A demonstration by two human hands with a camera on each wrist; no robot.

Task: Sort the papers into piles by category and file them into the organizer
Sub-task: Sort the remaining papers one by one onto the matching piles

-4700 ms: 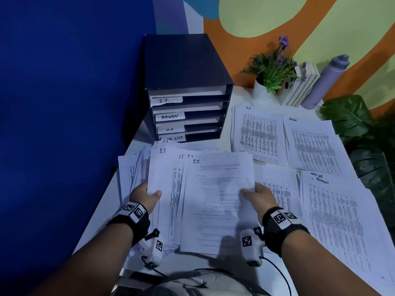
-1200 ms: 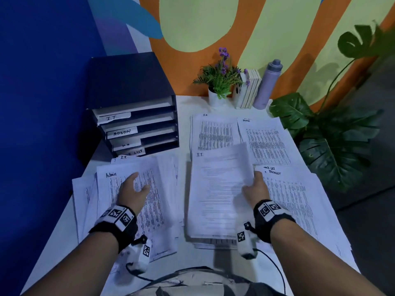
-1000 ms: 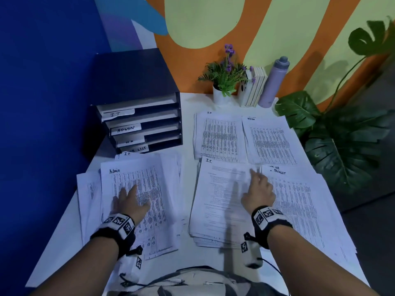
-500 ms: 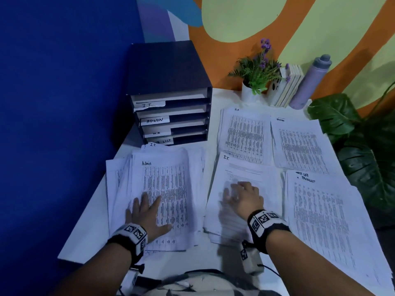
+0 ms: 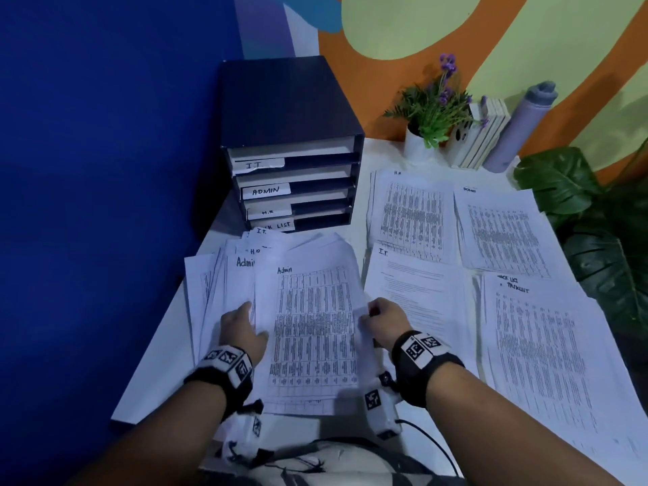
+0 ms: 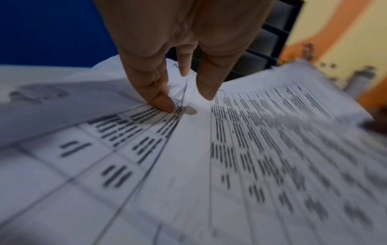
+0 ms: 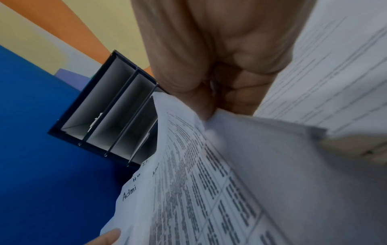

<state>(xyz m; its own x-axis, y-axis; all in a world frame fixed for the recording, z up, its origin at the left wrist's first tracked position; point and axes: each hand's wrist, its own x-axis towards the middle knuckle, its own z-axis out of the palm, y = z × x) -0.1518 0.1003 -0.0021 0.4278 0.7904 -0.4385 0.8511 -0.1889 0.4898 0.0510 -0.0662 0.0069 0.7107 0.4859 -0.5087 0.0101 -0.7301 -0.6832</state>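
Both edges of the Admin sheet [image 5: 312, 327] are pinched now, left hand [image 5: 242, 327] one side, right hand [image 5: 384, 322] fresh off the IT pile [image 5: 417, 289] beside it, so Admin sorting's next.

White table [image 5: 164, 349]: organizer [image 5: 291, 110] back left, paper piles [image 5: 413, 219] spread across, potted plant [image 5: 433, 110], books [image 5: 485, 135], bottle [image 5: 519, 131] at rear.

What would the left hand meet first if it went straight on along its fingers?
The left hand, holding the white printed sheet headed Admin, points across the loose heap of white papers: more of those sheets first, then probably the low slots of the dark blue organizer. Depth unclear.
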